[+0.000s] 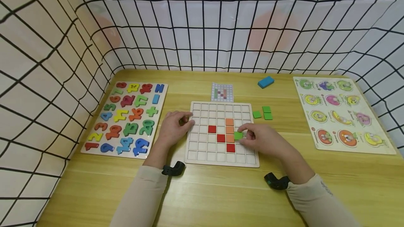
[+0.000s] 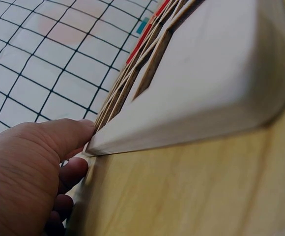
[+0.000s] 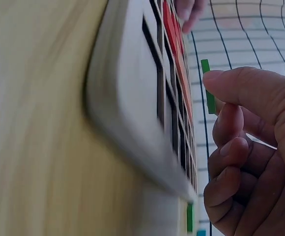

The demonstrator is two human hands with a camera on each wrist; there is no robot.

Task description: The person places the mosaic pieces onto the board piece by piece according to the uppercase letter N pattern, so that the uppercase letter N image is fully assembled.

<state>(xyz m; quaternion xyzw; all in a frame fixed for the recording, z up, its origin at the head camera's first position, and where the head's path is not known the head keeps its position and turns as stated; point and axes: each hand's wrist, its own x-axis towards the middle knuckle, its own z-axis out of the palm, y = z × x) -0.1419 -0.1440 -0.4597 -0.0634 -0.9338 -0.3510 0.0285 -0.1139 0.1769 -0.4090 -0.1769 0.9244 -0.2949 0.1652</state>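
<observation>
A wooden grid board (image 1: 205, 156) lies in the middle of the table, with three red tiles (image 1: 212, 129) and a column of orange tiles (image 1: 229, 122) in its cells. My left hand (image 1: 175, 127) holds the board's left edge, thumb on the rim and fingers curled beside it. Between thumb and fingertip, my right hand (image 1: 263, 139) pinches a green square tile (image 3: 209, 93). The right wrist view shows that tile raised above the board, edge-on. From the head it appears just right of the orange column.
Three loose green tiles (image 1: 266, 109) lie right of the board. Behind it sit a small pattern card (image 1: 222, 92) and a blue block (image 1: 266, 82). A number puzzle (image 1: 124, 120) lies left, a fruit puzzle (image 1: 341, 115) right. Black wire mesh (image 1: 202, 28) bounds the table's back and sides.
</observation>
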